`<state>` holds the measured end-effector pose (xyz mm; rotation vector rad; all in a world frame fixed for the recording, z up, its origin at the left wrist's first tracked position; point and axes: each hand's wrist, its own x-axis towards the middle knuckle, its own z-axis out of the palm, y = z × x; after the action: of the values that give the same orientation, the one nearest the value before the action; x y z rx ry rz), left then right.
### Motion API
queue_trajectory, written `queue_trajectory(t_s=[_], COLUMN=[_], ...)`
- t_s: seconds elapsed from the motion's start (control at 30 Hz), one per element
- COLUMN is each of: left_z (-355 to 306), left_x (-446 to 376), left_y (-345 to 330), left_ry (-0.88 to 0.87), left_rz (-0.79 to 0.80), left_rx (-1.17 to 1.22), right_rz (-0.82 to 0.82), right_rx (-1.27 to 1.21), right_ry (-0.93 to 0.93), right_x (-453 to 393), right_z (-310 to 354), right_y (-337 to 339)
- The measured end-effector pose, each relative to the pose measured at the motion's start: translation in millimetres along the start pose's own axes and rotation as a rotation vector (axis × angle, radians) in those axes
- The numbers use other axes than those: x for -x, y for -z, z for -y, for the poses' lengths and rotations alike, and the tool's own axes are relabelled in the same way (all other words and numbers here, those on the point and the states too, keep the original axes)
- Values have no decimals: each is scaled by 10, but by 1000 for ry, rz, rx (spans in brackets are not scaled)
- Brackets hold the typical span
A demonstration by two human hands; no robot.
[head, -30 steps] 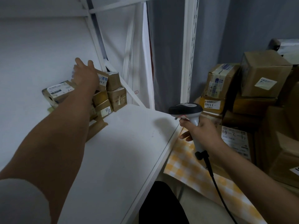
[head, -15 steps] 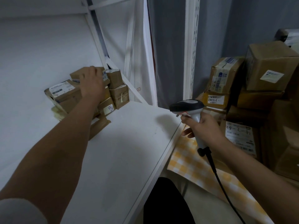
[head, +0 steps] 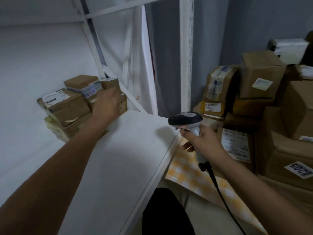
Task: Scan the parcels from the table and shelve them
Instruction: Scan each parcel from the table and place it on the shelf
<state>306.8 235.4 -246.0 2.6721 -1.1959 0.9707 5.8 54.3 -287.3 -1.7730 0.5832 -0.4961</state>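
On white shelf [head: 118, 163]: stacked parcels [head: 67, 106] | left hand [head: 106, 106] blurred, fingers unclear | right hand [head: 203, 143] grips scanner [head: 186, 119]

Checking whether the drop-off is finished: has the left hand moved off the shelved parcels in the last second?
Yes. The left hand has drawn back and down from the top of the parcel stack toward the person.

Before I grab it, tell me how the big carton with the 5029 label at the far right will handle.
The 5029 carton is probably stiff: its cardboard faces look flat. It seems bulky, so it likely needs both hands, yet the right hand holds the scanner. Other cartons appear to rest on it, so pulling it out may topple them.
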Motion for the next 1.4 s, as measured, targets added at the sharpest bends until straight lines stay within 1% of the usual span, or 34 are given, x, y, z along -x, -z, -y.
queue_trajectory(t_s=[0.03,0.13,0.2,0.27,0.33,0.4,0.43,0.53,0.6,0.63,0.73,0.83,0.87,0.97,1.03,1.1,1.17,1.27,1.4], left_z=[-231,-1059,-1584,-2048,-2447,-2780,-2925,-3208,-3270,-3276,-3232,-3146,-3093,-2836,-2610,-2401,-2261,-2212,-2284], left_x=[88,450,676,814,895,963,992,1024,1009,991,993,1006,1017,1084,1159,1237,1333,1454,1575], left_y=[-15,51,77,77,119,186,237,392,461,439,430,455,446,394,337,286,246,256,206], left_ry=[-14,93,146,216,351,491,516,468,442,465,581,734,786,887,920,916,848,783,755], left_rz=[-1,227,339,507,736,893,938,1023,1025,1009,1011,1087,1090,1008,908,780,700,643,562], left_rx=[122,503,751,972,1203,1348,1382,1375,1346,1364,1444,1536,1578,1699,1812,1907,1934,1928,1844], right_rz=[2,-9,-24,-51,-86,-142,-165,-192,-211,-219,-219,-210,-205,-208,-210,-192,-167,-97,-21], right_rx=[8,50,74,91,119,175,200,205,188,171,130,87,74,50,-11,-80,-118,-166,-126], right_ry=[6,26,30,49,75,84,80,56,50,49,39,28,27,33,11,-12,-9,-5,2], right_x=[61,226,331,445,578,695,750,914,1005,1035,1129,1161,1164,1163,1141,1123,1099,1066,1057], right_z=[-2,-48,-95,-135,-157,-198,-225,-286,-323,-353,-386,-443,-454,-477,-462,-410,-355,-272,-236], right_y=[39,192,316,443,559,649,688,796,862,885,909,915,922,963,987,985,947,865,763])
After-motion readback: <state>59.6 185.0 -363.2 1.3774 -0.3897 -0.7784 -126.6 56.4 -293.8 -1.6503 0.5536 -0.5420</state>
